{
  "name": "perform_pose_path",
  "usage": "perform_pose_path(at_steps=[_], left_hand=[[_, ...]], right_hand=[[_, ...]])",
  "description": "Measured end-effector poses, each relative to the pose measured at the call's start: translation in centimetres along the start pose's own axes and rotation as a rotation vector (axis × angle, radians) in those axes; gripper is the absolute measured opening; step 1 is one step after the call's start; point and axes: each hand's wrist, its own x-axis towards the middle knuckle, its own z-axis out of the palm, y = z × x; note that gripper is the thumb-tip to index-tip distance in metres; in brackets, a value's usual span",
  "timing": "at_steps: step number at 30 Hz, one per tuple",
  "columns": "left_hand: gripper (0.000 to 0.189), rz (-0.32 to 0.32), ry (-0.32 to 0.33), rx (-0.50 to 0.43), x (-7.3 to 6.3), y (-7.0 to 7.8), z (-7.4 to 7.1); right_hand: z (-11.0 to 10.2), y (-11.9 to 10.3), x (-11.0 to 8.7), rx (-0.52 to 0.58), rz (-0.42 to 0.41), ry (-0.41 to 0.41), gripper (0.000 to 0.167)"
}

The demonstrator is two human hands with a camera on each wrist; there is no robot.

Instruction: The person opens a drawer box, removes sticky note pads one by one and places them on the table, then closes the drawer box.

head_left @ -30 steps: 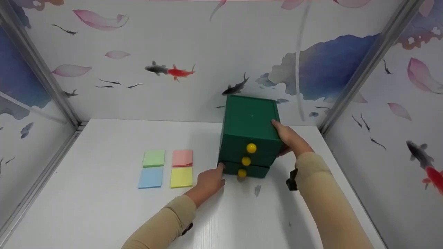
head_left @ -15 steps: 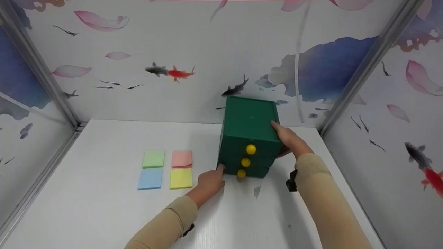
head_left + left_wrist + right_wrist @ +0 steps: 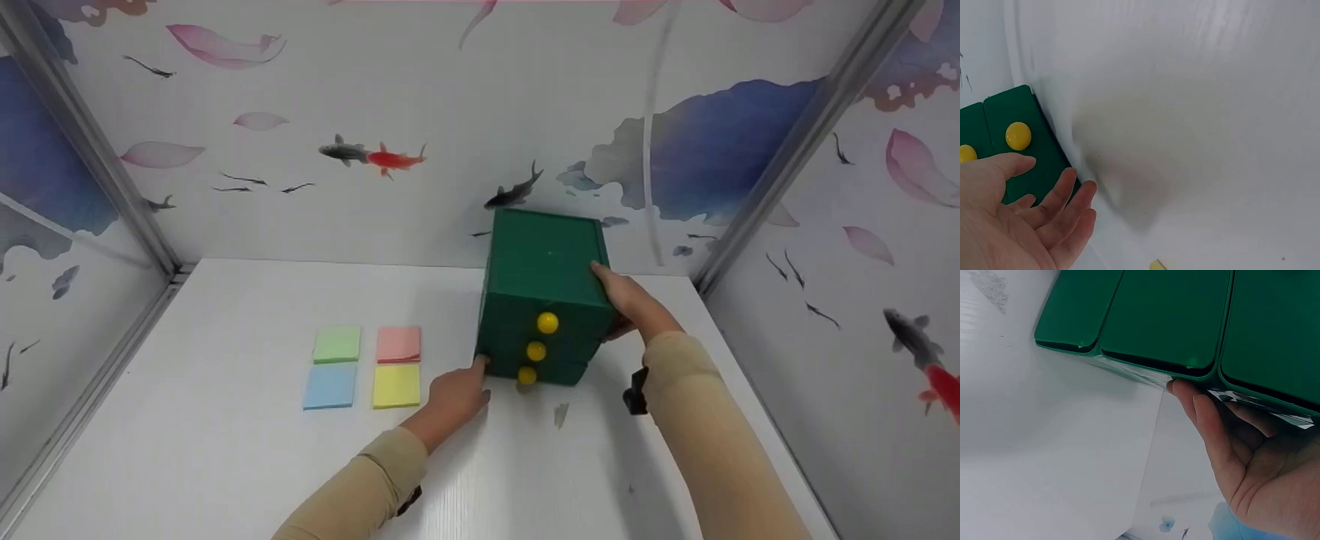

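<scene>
A green desktop drawer cabinet (image 3: 547, 255) stands at the back right of the white table, its front facing me. Three stacked drawers carry round yellow knobs (image 3: 547, 323). My right hand (image 3: 630, 301) holds its right side, thumb over the top edge and fingers along the side wall. At the lower left front corner, my left hand (image 3: 456, 394) touches the bottom drawer (image 3: 559, 373) with a fingertip. In the left wrist view, the left thumb (image 3: 1019, 164) lies before the drawer front and the other fingers are loosely bent.
Left of the cabinet lie green (image 3: 337, 344), pink (image 3: 398, 344), blue (image 3: 329, 386) and yellow (image 3: 397, 385) sticky note pads in two rows. A printed wall (image 3: 450, 90) rises behind the table (image 3: 225, 450), with side walls left and right.
The bottom drawer, slightly out a second ago, has moved in under my left hand and now sits flush with the drawers above. My right hand keeps its place.
</scene>
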Motion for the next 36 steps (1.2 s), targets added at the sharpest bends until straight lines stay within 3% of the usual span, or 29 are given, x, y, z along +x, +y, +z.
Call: perform_pose_path(at_steps=[6, 15, 22, 25, 30, 36], left_hand=[[0.057, 0.005, -0.012, -0.016, -0.3, -0.3, 0.4], [0.058, 0.058, 0.086, 0.072, -0.7, -0.2, -0.2], [0.061, 0.051, 0.093, 0.084, -1.6, 0.4, -1.5], [0.061, 0.06, 0.116, 0.079, -1.9, 0.4, -2.4], [0.063, 0.055, 0.176, 0.067, -2.9, -0.1, -3.9], [0.06, 0.026, 0.258, 0.11, -4.1, -2.2, -4.5]], right_hand=[[-0.4, -0.1, 0.2, -0.014, 0.0, -0.01, 0.095], [-0.7, 0.3, 0.8, 0.012, -0.003, -0.024, 0.098], [-1.2, 3.8, 0.8, 0.029, -0.1, 0.11, 0.11], [-1.4, 5.4, 0.8, -0.059, -0.17, 0.19, 0.107], [-1.1, 7.5, 0.3, -0.304, -0.235, 0.348, 0.096], [0.2, 10.1, -0.6, -0.439, -0.302, 0.449, 0.088]])
